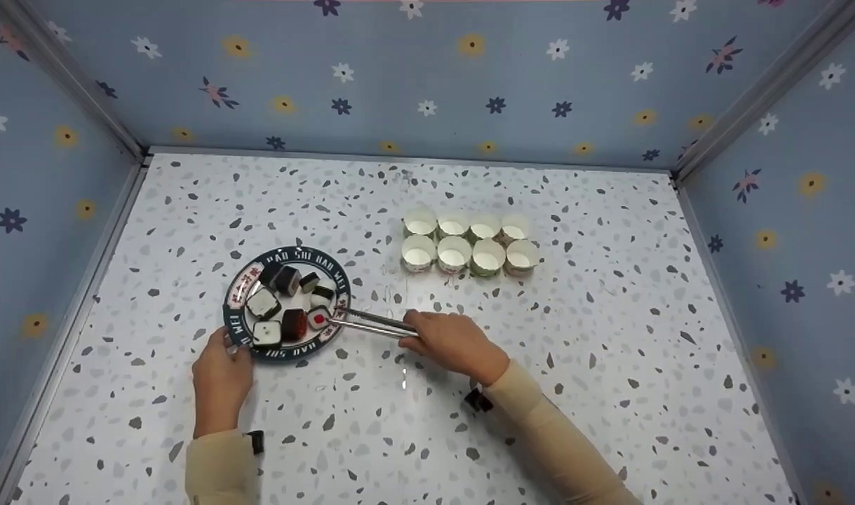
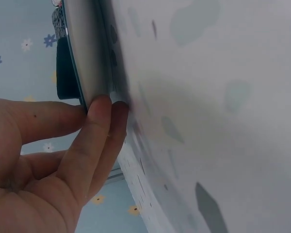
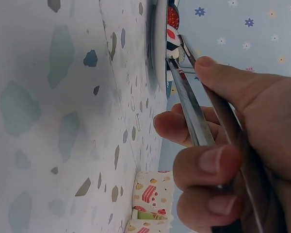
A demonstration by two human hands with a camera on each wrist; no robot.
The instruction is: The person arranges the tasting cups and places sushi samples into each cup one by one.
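Observation:
A round plate (image 1: 287, 355) with a dark lettered rim bears several sushi pieces, some wrapped in black. My left hand (image 1: 221, 379) grips its near left edge; in the left wrist view the thumb lies on top and the fingertips (image 2: 101, 108) underneath. My right hand (image 1: 459, 345) holds metal tongs (image 1: 378, 323) that reach over the plate's right side. Their tips are right at a white sushi roll (image 1: 319, 318) with a red centre, which also shows in the right wrist view beside the tong tips. A red-topped sushi piece (image 1: 294, 325) sits just left of that roll.
Two rows of small paper cups (image 1: 487, 257) stand side by side at the back, right of the plate. The speckled table (image 1: 595, 294) is bordered by blue flowered walls (image 1: 413, 77) at the back and both sides.

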